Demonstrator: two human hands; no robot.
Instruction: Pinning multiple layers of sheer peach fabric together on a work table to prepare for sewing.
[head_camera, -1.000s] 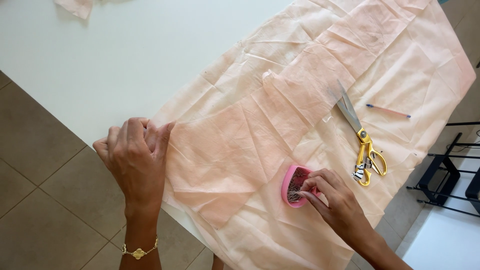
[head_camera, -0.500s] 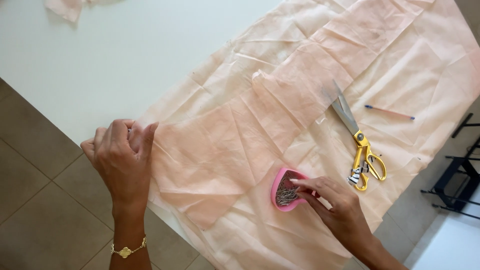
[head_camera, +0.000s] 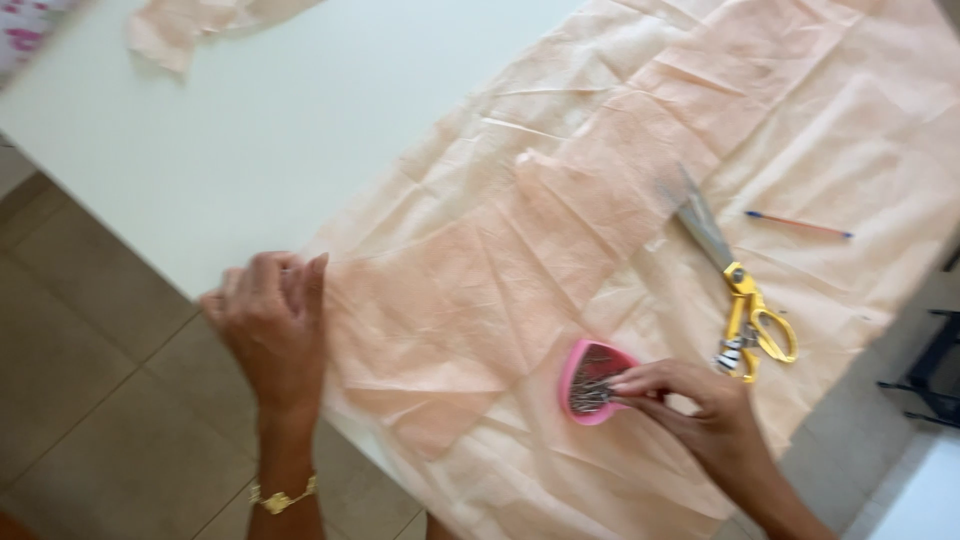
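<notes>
- Pinching with thumb and fingertips, the right hand (head_camera: 690, 405) reaches into the pink heart-shaped pin holder (head_camera: 592, 381) at about 5 o'clock in the view; whether a pin is already caught between the fingers is too small to tell.
- The left hand (head_camera: 270, 320), at 8 o'clock, curls its fingers over the near edge of the peach fabric (head_camera: 560, 240) at the table edge, gripping or pressing it flat there.
- Judging from the layout, pinning looks barely begun: a darker overlaid piece lies smoothed on the larger sheet, and no pins show in the cloth.
- Yellow-handled scissors (head_camera: 735, 290) lie just beside the holder at 3 o'clock, blades pointing away, close to the right hand's reach.
- A thin pen (head_camera: 798, 224) rests farther out at 2 o'clock.
- A fabric scrap (head_camera: 190, 30) sits well apart at 11 o'clock on the white table (head_camera: 300, 130).
</notes>
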